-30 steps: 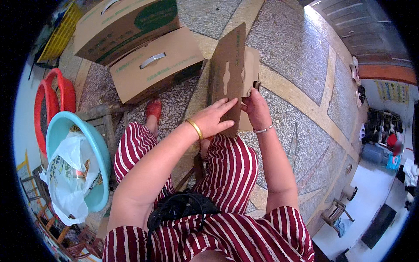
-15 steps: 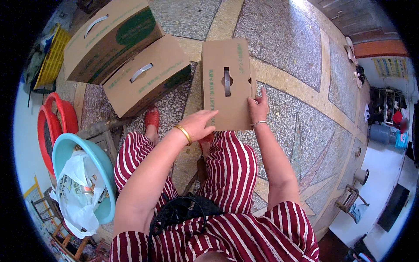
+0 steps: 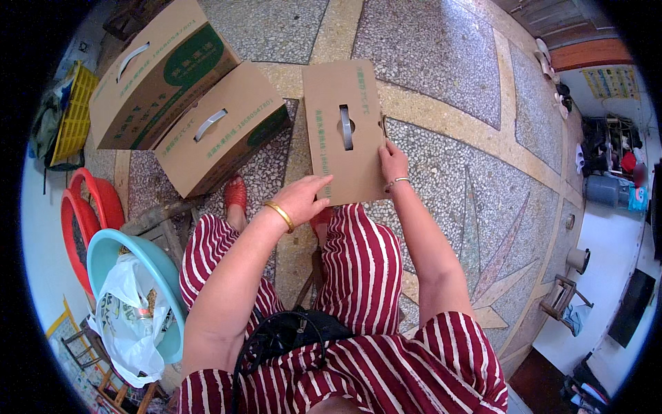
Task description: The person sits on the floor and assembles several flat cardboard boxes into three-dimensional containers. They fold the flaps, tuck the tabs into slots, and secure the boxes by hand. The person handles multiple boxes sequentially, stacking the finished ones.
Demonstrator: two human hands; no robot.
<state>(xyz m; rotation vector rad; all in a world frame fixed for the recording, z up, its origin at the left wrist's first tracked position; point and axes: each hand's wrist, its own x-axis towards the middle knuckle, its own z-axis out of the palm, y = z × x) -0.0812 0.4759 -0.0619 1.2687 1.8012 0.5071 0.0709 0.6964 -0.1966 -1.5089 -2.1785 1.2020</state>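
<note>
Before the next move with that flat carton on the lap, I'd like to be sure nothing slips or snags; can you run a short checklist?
1. Right hand on the flat carton: ok, it grips the right edge near the lower corner.
2. Left hand on the carton: ok, fingertips touch its lower edge; whether it grips firmly, cannot tell.
3. Carton's side with the handle strip facing up: ok, the strip shows in the slot.
4. Carton free of the two made-up boxes: ok, there is a gap to the nearer one.
5. Floor beyond the carton free of things: ok.
6. Carton's underside and flaps: cannot tell, hidden.
</note>
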